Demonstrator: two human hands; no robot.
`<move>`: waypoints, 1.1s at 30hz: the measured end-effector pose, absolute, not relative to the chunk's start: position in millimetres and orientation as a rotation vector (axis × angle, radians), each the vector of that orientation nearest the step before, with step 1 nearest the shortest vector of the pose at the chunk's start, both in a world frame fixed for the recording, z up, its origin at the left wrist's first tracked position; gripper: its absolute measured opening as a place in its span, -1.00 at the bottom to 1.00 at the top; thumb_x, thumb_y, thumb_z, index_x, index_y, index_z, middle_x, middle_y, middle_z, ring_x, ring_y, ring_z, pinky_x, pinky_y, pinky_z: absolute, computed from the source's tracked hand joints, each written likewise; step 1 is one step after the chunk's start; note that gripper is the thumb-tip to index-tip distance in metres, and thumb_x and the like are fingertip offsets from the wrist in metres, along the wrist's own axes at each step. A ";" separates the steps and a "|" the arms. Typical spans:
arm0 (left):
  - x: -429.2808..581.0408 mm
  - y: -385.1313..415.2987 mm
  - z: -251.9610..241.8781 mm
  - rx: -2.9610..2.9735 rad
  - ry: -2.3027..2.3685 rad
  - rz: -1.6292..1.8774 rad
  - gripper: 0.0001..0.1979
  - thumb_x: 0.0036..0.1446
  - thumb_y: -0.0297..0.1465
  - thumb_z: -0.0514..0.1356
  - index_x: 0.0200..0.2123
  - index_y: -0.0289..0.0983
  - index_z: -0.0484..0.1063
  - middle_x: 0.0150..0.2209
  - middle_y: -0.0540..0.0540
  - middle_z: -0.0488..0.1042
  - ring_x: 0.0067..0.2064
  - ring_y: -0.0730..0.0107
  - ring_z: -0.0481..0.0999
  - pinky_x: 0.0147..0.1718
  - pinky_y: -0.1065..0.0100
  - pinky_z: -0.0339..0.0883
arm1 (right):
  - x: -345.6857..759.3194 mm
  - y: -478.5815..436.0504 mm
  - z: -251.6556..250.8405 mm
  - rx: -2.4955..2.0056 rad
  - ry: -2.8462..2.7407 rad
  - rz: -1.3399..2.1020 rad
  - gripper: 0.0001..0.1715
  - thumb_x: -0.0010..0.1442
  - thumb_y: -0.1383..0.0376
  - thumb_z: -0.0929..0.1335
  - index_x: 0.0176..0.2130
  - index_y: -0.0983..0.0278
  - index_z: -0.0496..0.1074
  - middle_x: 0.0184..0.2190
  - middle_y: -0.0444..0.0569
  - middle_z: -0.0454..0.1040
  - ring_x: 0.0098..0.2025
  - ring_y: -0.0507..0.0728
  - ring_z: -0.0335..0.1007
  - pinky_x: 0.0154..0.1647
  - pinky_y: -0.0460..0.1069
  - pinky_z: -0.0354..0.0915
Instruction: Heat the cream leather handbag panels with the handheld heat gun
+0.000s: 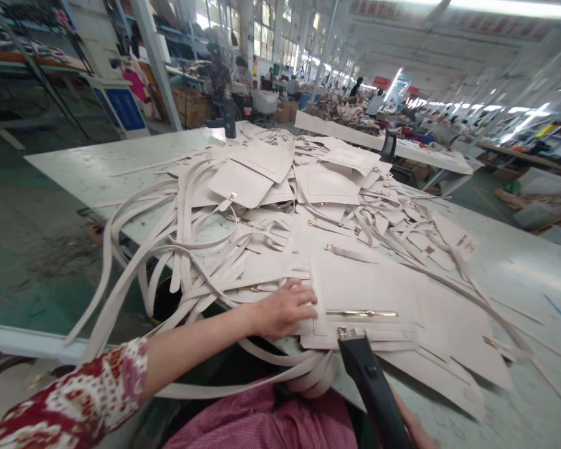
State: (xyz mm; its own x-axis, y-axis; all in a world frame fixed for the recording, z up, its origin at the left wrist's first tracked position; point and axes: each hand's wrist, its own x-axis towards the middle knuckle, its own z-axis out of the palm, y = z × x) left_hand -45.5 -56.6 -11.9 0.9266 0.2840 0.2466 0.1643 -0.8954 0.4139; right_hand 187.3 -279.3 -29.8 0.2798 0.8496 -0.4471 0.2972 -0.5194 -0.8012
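My left hand [285,308] has its fingers bent over the left edge of a pale beige bag panel [367,290], gripping it. The panel carries a gold zipper [362,313] and lies flat on the pile. In my right hand [414,421], mostly hidden at the bottom edge, is a black handheld clipper [371,380] with a metal head. Its head rests at or just above the panel's lower edge, below the zipper; contact cannot be made out. Long beige straps [182,218] loop beside my left forearm and hang over the table edge.
More beige panels [243,181] and straps with gold buckles are heaped across the pale table [75,165]. A dark bottle [229,118] stands at its far edge. Another table [430,156] with piled pieces is behind. People sit farther back.
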 end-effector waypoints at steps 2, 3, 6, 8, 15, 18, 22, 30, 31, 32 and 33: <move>-50.4 -78.4 -19.4 2.732 0.314 0.364 -0.67 0.02 -0.48 0.06 -0.12 -0.11 0.35 0.03 -0.08 0.30 0.13 0.17 0.13 0.16 0.10 -0.21 | 189.9 -275.1 -41.5 -1.956 -1.015 1.227 -0.53 -0.16 0.02 0.31 -0.21 0.03 0.49 -0.36 -0.11 0.54 -0.12 0.33 0.41 -0.09 0.15 0.35; -50.3 -84.9 -24.2 2.739 0.362 0.361 -0.68 0.01 -0.47 0.06 -0.13 -0.11 0.36 0.04 -0.09 0.29 0.15 0.16 0.11 0.16 0.08 -0.23 | 188.7 -273.7 -45.5 -1.939 -1.018 1.227 -0.55 -0.15 0.00 0.30 -0.24 0.04 0.51 -0.32 -0.12 0.54 -0.07 0.32 0.38 -0.02 0.15 0.30; -43.6 -90.1 -36.1 2.750 0.434 0.417 -0.75 0.05 -0.43 0.05 -0.18 -0.13 0.38 0.04 -0.09 0.29 0.16 0.19 0.10 0.17 0.09 -0.25 | 176.3 -273.0 -52.6 -1.842 -1.039 1.307 -0.49 -0.12 -0.04 0.29 -0.22 0.12 0.51 -0.13 -0.11 0.49 0.06 0.28 0.27 0.12 0.12 0.14; -38.7 -87.9 -40.3 2.753 0.419 0.492 -0.78 0.11 -0.41 -0.01 -0.24 -0.14 0.41 -0.01 -0.09 0.33 0.13 0.24 0.14 0.17 0.12 -0.24 | 163.9 -271.8 -56.8 -1.827 -0.981 1.366 -0.43 -0.12 -0.07 0.29 -0.19 0.17 0.50 -0.06 -0.09 0.44 0.10 0.27 0.22 0.13 0.10 0.11; -31.8 -83.4 -57.1 2.700 0.296 0.696 -0.78 0.16 -0.42 -0.03 -0.42 -0.19 0.39 -0.40 -0.02 0.41 -0.16 0.36 0.32 0.07 0.13 -0.08 | 148.1 -278.4 -53.3 -1.720 -0.977 1.363 -0.26 -0.20 -0.01 0.41 -0.01 0.19 0.39 0.00 -0.03 0.39 0.07 0.29 0.26 0.05 0.06 0.22; -29.6 -80.3 -64.7 2.696 0.212 0.800 -0.81 0.13 -0.45 -0.01 -0.46 -0.23 0.35 -0.45 -0.01 0.39 -0.22 0.38 0.31 0.01 0.15 -0.03 | 146.2 -283.5 -37.4 -1.515 -1.046 1.360 -0.18 -0.16 0.01 0.43 0.08 0.18 0.29 -0.07 -0.03 0.46 0.15 0.29 0.14 0.10 0.09 0.15; -30.0 -74.9 -66.7 2.726 0.183 0.781 -0.82 0.13 -0.45 -0.01 -0.46 -0.25 0.34 -0.46 -0.02 0.37 -0.24 0.37 0.30 -0.04 0.17 0.01 | 139.2 -272.3 -22.1 -1.407 -0.952 1.446 -0.15 -0.21 0.00 0.45 0.07 0.15 0.29 -0.17 -0.07 0.50 0.08 0.30 0.23 0.05 0.11 0.21; -29.3 -74.9 -55.8 2.809 0.370 0.691 -0.88 0.12 -0.38 0.06 -0.37 -0.28 0.35 -0.34 -0.10 0.39 -0.19 0.31 0.28 -0.09 0.21 0.07 | 161.4 -270.0 -28.1 -1.446 -0.758 1.382 -0.11 -0.13 0.07 0.44 0.14 0.21 0.14 -0.39 -0.11 0.47 -0.43 0.08 0.39 -0.49 -0.11 0.28; -29.0 -75.4 -55.1 2.811 0.372 0.690 -0.88 0.12 -0.37 0.07 -0.37 -0.28 0.35 -0.34 -0.09 0.39 -0.18 0.31 0.28 -0.08 0.21 0.07 | 163.7 -273.7 -29.8 -1.472 -0.767 1.356 -0.11 -0.11 0.08 0.43 0.15 0.22 0.11 -0.42 -0.12 0.46 -0.50 0.05 0.35 -0.54 -0.12 0.25; -28.7 -75.8 -55.0 2.808 0.368 0.692 -0.88 0.13 -0.36 0.07 -0.37 -0.27 0.36 -0.34 -0.09 0.39 -0.18 0.32 0.28 -0.08 0.21 0.07 | 164.7 -277.7 -31.3 -1.499 -0.782 1.322 -0.12 -0.11 0.09 0.43 0.14 0.23 0.12 -0.42 -0.12 0.46 -0.51 0.05 0.34 -0.54 -0.12 0.25; -28.4 -76.2 -55.5 2.800 0.360 0.696 -0.87 0.14 -0.37 0.07 -0.38 -0.27 0.37 -0.35 -0.08 0.40 -0.18 0.33 0.29 -0.07 0.22 0.06 | 164.4 -281.7 -32.6 -1.524 -0.797 1.283 -0.15 -0.12 0.10 0.43 0.12 0.22 0.17 -0.39 -0.11 0.48 -0.49 0.06 0.36 -0.51 -0.12 0.27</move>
